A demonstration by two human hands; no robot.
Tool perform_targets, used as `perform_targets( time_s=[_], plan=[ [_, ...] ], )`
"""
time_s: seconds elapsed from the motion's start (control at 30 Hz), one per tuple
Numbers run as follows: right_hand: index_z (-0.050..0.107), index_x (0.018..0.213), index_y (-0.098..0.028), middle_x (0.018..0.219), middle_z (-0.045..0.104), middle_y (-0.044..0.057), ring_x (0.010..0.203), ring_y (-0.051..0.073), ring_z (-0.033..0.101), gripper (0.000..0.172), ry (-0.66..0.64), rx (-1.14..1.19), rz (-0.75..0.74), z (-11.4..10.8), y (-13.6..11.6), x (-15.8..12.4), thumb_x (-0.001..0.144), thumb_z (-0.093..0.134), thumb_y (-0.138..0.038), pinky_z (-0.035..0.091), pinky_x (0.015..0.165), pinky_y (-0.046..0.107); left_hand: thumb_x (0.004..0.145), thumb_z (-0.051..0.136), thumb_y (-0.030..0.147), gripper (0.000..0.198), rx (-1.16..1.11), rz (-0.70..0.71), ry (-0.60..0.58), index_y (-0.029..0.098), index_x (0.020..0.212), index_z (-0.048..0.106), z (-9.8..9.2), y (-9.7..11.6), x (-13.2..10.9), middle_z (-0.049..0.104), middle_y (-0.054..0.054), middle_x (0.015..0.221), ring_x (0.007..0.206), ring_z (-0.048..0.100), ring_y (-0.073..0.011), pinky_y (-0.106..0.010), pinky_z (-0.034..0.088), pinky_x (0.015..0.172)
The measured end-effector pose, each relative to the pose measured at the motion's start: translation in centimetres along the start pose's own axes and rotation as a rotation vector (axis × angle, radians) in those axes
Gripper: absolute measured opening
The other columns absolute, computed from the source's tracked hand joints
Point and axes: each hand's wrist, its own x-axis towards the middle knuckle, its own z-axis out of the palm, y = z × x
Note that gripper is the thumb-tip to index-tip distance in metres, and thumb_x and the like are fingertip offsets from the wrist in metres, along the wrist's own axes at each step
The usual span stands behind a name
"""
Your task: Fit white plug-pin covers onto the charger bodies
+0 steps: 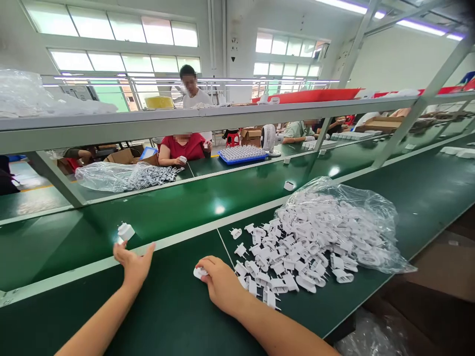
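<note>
My left hand (132, 262) reaches over the pale rail at the belt's edge, thumb and fingers spread apart. Just beyond its fingertips is a white plug adapter (126, 231) with metal pins, on the green belt. Whether the fingertips touch it I cannot tell. My right hand (222, 284) is closed around a white plug part (200, 272), low over the green worktop. To the right of that hand lies a heap of white plug parts (278, 262) with pins, spilling out of a clear plastic bag (374, 207).
The green conveyor belt (193, 202) runs across in front, carrying another white piece (289, 186). Above it a metal shelf (208, 118) spans the view. Opposite, a person in a red top (183, 148) works beside a blue tray (243, 154) and a white fan (268, 139).
</note>
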Motion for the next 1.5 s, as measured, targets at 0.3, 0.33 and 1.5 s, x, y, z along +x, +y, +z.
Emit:
perform_targets(
  time_s=[0.3, 0.33, 1.5],
  plan=[
    [0.073, 0.117, -0.028, 0.11, 0.072, 0.003, 0.102, 0.019, 0.066, 0.031, 0.0, 0.258, -0.16, 0.5, -2.1, -1.1, 0.093, 0.059, -0.017, 0.053, 0.091, 0.03, 0.083, 0.079, 0.048, 0.035, -0.49, -0.354, -0.89, 0.03, 0.113, 0.075, -5.1, 3.9, -13.6, 0.071, -0.008, 0.126, 0.129, 0.061, -0.0336, -0.041, 0.046, 0.116],
    [0.075, 0.116, -0.027, 0.108, 0.073, 0.004, 0.102, 0.019, 0.066, 0.03, 0.013, 0.255, -0.156, 0.6, -2.0, -1.1, 0.091, 0.061, -0.016, 0.052, 0.091, 0.031, 0.081, 0.081, 0.048, 0.034, -0.489, -0.364, -0.903, 0.029, 0.109, 0.077, -5.1, 4.0, -13.6, 0.073, -0.008, 0.121, 0.123, 0.064, -0.034, -0.042, 0.049, 0.113],
    [0.072, 0.094, -0.014, 0.072, 0.067, -0.003, 0.057, 0.009, 0.06, 0.065, -0.388, 1.155, 0.519, 1.4, -1.5, 0.0, 0.05, 0.095, -0.056, 0.047, 0.066, 0.029, 0.098, 0.058, 0.054, 0.034, -0.37, -0.06, -1.202, 0.022, 0.096, 0.07, -6.0, 2.5, -12.5, 0.069, -0.005, 0.09, 0.088, 0.062, -0.0199, -0.03, 0.047, 0.086]
  ],
)
